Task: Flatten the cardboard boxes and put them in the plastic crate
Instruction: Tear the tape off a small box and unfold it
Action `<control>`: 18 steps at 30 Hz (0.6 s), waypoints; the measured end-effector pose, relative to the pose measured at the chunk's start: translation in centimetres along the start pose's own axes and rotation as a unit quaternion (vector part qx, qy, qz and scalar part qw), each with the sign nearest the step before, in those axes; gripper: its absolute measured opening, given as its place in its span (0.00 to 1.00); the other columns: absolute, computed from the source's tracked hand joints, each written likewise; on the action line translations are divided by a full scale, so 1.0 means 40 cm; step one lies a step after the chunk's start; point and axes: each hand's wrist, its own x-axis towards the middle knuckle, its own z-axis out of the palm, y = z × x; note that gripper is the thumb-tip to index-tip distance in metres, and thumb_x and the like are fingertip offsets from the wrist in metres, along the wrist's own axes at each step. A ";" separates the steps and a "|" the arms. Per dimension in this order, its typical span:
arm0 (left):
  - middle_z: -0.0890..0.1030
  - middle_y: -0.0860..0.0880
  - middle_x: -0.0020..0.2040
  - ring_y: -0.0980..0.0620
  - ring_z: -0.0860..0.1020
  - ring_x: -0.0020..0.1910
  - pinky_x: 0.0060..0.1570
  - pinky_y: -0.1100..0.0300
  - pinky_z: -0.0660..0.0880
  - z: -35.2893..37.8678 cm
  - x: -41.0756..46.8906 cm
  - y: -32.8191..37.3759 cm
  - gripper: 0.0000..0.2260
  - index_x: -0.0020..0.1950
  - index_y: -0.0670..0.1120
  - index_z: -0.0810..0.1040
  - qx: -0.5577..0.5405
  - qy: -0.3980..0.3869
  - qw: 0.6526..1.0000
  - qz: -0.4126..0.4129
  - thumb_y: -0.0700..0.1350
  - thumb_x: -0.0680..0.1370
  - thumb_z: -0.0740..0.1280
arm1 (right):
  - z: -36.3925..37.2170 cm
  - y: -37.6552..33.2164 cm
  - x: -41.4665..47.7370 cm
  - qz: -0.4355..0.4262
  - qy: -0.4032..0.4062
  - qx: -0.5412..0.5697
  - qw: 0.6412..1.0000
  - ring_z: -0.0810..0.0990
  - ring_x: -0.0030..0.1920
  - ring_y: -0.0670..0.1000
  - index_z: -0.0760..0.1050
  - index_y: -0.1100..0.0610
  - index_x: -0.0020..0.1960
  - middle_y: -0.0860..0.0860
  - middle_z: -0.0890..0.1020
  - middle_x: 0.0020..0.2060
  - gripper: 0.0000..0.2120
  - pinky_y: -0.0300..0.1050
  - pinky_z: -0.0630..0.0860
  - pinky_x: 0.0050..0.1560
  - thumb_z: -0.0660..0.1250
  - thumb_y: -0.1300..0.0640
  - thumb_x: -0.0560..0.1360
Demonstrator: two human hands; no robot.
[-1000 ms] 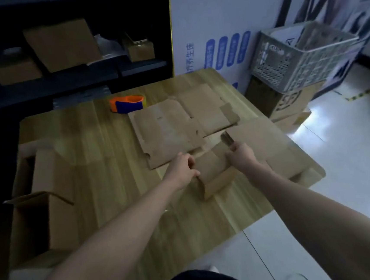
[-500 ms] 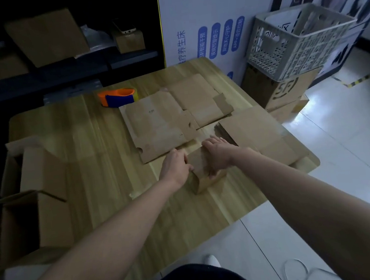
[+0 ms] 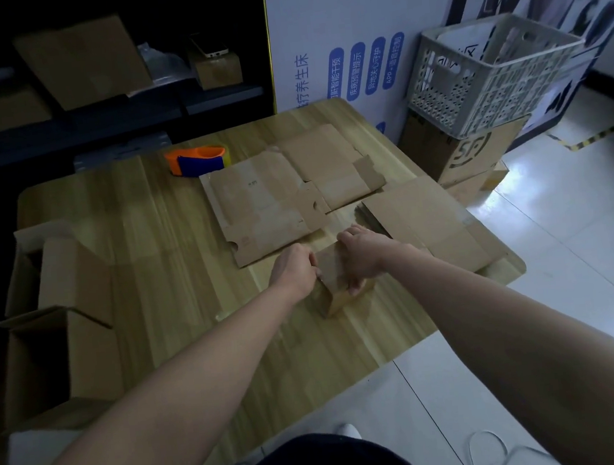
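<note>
Grip on the small box (image 3: 336, 295) at the table (image 3: 147, 229) front

The small box stands on the wooden table toward its near right part, still in box form, one corner pointing at the camera. The left hand (image 3: 294, 271) is closed against the box's left side, fingers curled in at the edge; the back of the hand hides how far they wrap. The right hand (image 3: 364, 255) lies over the top from the right, fingers bent down the far side and the thumb pressed on the near face. Both forearms reach in from the bottom of the view.

Just beyond the hands lies a large flattened sheet (image 3: 262, 210) with notched flaps. A second flattened sheet (image 3: 328, 161) lies behind it and overlaps it toward the table's far right. A third flat piece (image 3: 432, 220) lies to the right of the hands, reaching the table's right edge. An orange and blue tape dispenser (image 3: 197, 160) sits at the far side of the table, touching the top corner of the large sheet.

At the table's left edge stand two open boxes (image 3: 75, 329), flaps up, one behind the other.

The plastic crate (image 3: 489, 76), pale with a lattice wall, sits off the table to the right. It rests on a printed carton (image 3: 470, 149) on the white tiled floor (image 3: 579, 236), against a white panel with blue labels (image 3: 357, 66). Something white shows inside the crate, but what it is cannot be told. A dark shelf (image 3: 210, 103) behind the table holds more cardboard.
</note>
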 end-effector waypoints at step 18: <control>0.78 0.48 0.45 0.47 0.77 0.45 0.45 0.56 0.74 0.037 0.003 -0.011 0.05 0.41 0.42 0.82 0.009 0.060 0.997 0.042 0.41 0.74 0.68 | 0.011 0.012 0.001 -0.006 0.009 0.044 0.999 0.56 0.73 0.56 0.58 0.59 0.73 0.55 0.63 0.69 0.53 0.48 0.57 0.72 0.81 0.46 0.56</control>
